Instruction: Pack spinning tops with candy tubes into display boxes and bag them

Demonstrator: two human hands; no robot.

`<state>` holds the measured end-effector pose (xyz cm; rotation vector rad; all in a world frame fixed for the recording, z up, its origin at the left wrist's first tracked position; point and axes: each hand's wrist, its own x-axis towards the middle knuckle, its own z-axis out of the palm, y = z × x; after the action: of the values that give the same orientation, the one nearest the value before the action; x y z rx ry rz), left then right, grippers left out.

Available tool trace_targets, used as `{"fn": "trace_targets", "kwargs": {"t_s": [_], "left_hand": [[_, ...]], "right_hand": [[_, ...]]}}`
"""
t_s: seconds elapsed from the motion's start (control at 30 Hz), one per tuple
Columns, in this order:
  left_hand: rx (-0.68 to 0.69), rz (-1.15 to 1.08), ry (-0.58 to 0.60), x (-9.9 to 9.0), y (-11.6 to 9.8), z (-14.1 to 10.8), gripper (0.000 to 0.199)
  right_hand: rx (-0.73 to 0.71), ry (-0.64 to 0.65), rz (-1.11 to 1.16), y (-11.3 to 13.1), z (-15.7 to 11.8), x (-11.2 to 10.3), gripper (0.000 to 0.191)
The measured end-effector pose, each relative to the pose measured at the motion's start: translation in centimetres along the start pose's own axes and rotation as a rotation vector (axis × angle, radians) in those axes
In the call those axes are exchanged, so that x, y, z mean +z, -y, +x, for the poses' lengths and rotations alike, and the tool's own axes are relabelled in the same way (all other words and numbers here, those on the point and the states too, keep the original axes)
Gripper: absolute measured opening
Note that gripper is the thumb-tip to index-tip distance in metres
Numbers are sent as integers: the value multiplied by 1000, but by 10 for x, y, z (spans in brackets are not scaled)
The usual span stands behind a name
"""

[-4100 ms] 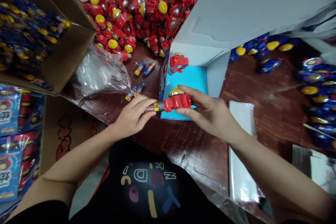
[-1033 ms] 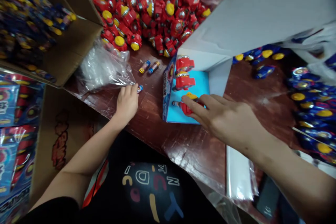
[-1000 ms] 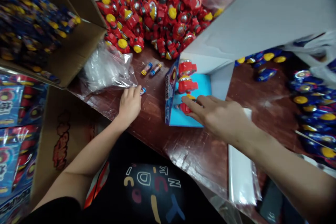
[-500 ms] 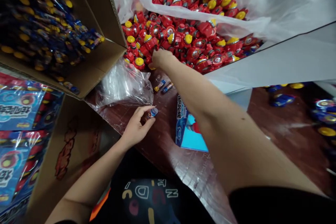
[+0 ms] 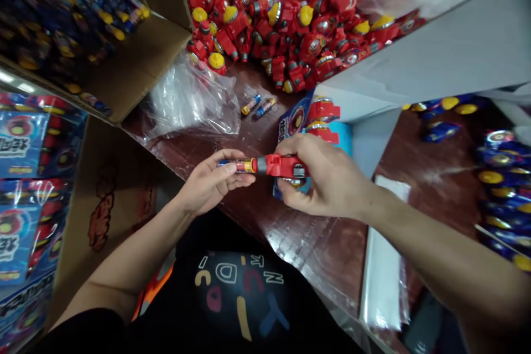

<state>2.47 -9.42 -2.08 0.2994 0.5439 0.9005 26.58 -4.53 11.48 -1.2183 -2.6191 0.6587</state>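
The person's left hand pinches a small printed tube between thumb and fingers, and the right hand is closed around the body of a red toy. Both are held up over the near edge of the bench, in front of the person. The tube's yellow end meets the toy's grey end in a line; whether it is fully seated cannot be told.

Two red toys already sit in the blue-floored box, one behind the other along its printed side wall. The right hand hides the near part of this box, so whether more lie there cannot be told. The held pair is outside it, just at its near left corner.

Two loose tubes lie side by side on the bench, left of the box and apart from any toy. Beyond them, towards the far edge, a large heap of red toys lies unboxed, so only a small share seems dealt with. A transparent bag rests by the left edge, beside a cardboard carton of blue and yellow pieces. Blue toys lie towards the right, and flat plastic sleeves reach the near edge, right of the box.
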Motion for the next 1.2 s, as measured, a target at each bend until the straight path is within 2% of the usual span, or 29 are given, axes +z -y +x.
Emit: {"fn": "trace_targets", "kwargs": {"t_s": [0.1, 0.2, 0.23, 0.3, 0.37, 0.43, 0.47, 0.5, 0.57, 0.6, 0.63, 0.7, 0.77, 0.8, 0.9, 0.97, 1.03, 1.1, 1.2], "left_hand": [[-25, 151, 147, 15, 6, -5, 43], [20, 414, 206, 27, 10, -10, 30], [82, 521, 199, 30, 12, -12, 25], [291, 778, 190, 35, 15, -13, 23], [517, 1011, 237, 37, 18, -13, 27], [612, 1136, 307, 37, 19, -10, 30], [584, 1146, 324, 36, 18, -9, 30], [512, 1127, 323, 36, 17, -7, 30], [303, 1012, 292, 37, 15, -5, 28], [201, 925, 278, 38, 15, -5, 28], [110, 839, 276, 38, 15, -5, 28], [-9, 730, 308, 36, 19, -4, 31], [42, 724, 364, 33, 28, -1, 43], [148, 774, 376, 30, 34, 2, 55], [572, 1138, 277, 24, 60, 18, 117], [683, 1432, 196, 23, 81, 32, 145], [651, 1633, 167, 24, 101, 44, 149], [605, 1740, 134, 26, 117, 54, 142], [576, 1798, 107, 29, 130, 62, 134]], "right_hand": [[42, -1, -11, 7, -35, 10, 28], [51, 1, -49, 13, -51, 10, 21], [73, -12, -25, 15, -55, 9, 21], [194, -8, 104, 19, -62, 5, 24], [369, 69, 282, 21, -70, 1, 27], [473, 174, 428, 22, -79, -5, 27], [466, 195, 452, 22, -84, -8, 31], [418, 179, 429, 21, -90, -10, 43], [247, 76, 242, 20, -105, -12, 80], [140, 20, 102, 19, -113, -11, 92], [44, -17, -34, 19, -122, -11, 93], [-70, -30, -241, 17, -139, -10, 83], [-67, -40, -348, 16, -156, -13, 79], [-30, -54, -375, 16, -163, -15, 77], [103, -50, -467, 17, -178, -27, 74], [166, -6, -591, 19, -182, -32, 64], [180, 16, -693, 23, -180, -33, 52], [150, 46, -712, 31, -176, -32, 43], [86, 118, -677, 41, -165, -28, 46]]}}
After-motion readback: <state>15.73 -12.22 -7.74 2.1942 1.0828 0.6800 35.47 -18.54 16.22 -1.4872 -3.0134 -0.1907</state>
